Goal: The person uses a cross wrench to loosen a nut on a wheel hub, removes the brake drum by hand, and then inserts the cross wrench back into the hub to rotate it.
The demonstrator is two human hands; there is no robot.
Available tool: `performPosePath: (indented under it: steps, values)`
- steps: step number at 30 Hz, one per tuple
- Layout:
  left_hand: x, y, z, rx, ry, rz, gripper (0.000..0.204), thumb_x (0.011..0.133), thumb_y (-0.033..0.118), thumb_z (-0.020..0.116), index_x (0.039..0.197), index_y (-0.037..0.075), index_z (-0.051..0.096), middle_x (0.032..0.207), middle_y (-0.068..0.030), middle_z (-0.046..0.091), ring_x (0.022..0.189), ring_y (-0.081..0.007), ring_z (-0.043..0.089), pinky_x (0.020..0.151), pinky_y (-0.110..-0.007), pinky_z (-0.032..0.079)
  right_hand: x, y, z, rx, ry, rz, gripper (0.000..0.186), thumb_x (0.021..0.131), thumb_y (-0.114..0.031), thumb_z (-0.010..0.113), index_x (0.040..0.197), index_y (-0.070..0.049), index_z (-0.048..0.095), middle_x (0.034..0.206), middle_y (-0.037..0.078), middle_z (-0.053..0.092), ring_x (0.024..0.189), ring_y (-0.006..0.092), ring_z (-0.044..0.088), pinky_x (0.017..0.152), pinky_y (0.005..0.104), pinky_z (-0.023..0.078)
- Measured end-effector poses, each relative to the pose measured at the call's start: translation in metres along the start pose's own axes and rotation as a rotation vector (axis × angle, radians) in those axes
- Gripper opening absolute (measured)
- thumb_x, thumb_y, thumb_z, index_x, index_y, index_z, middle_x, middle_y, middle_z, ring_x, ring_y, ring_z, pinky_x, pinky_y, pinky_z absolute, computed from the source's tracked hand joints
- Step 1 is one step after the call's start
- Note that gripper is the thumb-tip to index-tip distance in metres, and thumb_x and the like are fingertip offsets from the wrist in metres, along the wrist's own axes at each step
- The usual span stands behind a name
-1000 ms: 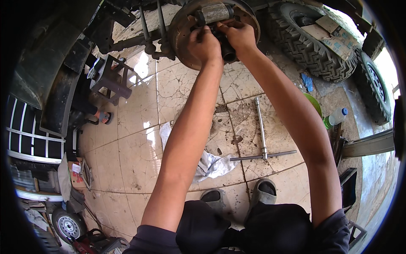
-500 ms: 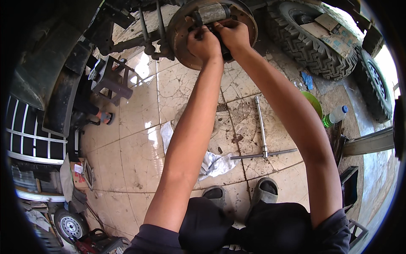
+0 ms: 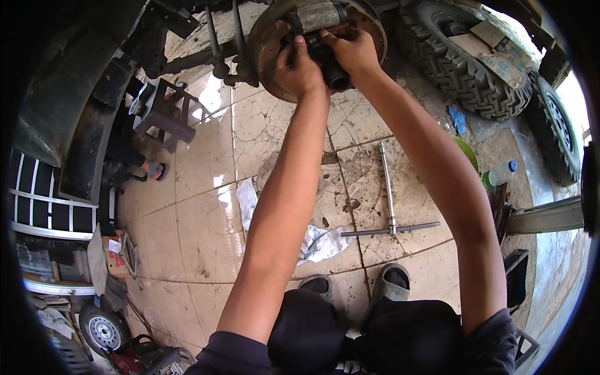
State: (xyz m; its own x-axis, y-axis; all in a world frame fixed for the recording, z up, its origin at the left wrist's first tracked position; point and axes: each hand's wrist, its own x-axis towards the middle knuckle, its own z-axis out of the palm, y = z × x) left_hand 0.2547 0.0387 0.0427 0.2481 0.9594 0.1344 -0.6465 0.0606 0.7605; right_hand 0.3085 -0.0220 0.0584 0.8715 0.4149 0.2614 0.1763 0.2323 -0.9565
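Two hands are raised to a rusty brake hub [image 3: 275, 37] at the top of the head view, where a dark cylindrical part [image 3: 331, 62] sits at the centre of the drum. The left hand [image 3: 299, 70] is curled closed against the left side of that part, fingers wrapped over its upper edge; the right hand [image 3: 356, 51] is closed around it from the right and above, thumb pointing inward. Both grips appear firm, though exactly how much of the part is enclosed cannot be told — the knuckles hide it.

Lower down, a cross-shaped lug wrench [image 3: 390, 206] is laid on the stained tiled floor [image 3: 200, 219], just beside a crumpled white rag [image 3: 315, 240]. A knobbly tyre [image 3: 475, 69] is propped to the right, and a plastic bottle [image 3: 500, 175] lies near it.

For the work in hand, the part is best kept square to the hub axis and pressure shared evenly between both hands — judged from the grip, any tilt could let it bind on the rusty seat.
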Motion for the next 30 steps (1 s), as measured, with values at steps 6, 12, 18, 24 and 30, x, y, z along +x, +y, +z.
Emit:
performPosePath:
  steps: [6,12,18,24,30]
  values:
    - [-0.002,0.003,0.000,0.019,0.005,-0.039,0.019,0.088,0.011,0.073,0.098,-0.002,0.065,0.089,-0.0098,0.068,0.062,-0.0150,0.062,0.051,-0.026,0.050,-0.001,-0.006,0.002,0.103,0.029,0.097,0.021,0.083,-0.015,0.073,0.093,0.004,0.071,0.084,0.012,0.072,0.076,0.0169,0.068,0.070,0.0309,0.053]
    - [-0.001,-0.003,0.006,0.048,0.062,-0.056,0.023,0.087,0.018,0.075,0.095,-0.001,0.063,0.083,-0.0067,0.067,0.058,-0.0140,0.059,0.049,-0.026,0.047,0.006,0.004,0.002,0.127,0.035,0.020,0.021,0.084,-0.014,0.073,0.095,0.003,0.068,0.086,0.009,0.070,0.072,0.0150,0.066,0.063,0.0283,0.054]
    - [0.002,-0.005,-0.012,0.072,-0.069,0.006,0.020,0.090,0.022,0.072,0.087,0.002,0.067,0.077,-0.0042,0.067,0.050,-0.0099,0.050,0.044,-0.023,0.039,-0.005,-0.005,0.001,0.208,-0.008,0.096,0.025,0.085,-0.018,0.073,0.095,0.005,0.068,0.084,0.011,0.071,0.073,0.0156,0.066,0.066,0.0300,0.053]
    - [-0.011,0.014,-0.010,0.077,-0.046,-0.110,0.012,0.090,0.014,0.069,0.096,0.003,0.068,0.087,-0.0033,0.068,0.053,-0.0105,0.051,0.046,-0.022,0.039,-0.015,0.000,-0.013,0.021,0.060,-0.107,0.028,0.083,-0.020,0.076,0.097,0.003,0.068,0.083,0.013,0.071,0.073,0.0198,0.067,0.067,0.0312,0.053]
    - [-0.035,0.046,-0.048,0.206,-0.263,0.025,0.013,0.090,0.009,0.066,0.102,0.003,0.063,0.085,-0.0035,0.063,0.056,-0.0094,0.053,0.049,-0.023,0.039,-0.013,0.003,-0.090,-0.434,0.445,-0.571,0.045,0.079,-0.007,0.071,0.121,-0.001,0.054,0.120,0.021,0.058,0.110,0.0332,0.059,0.093,0.0399,0.047]
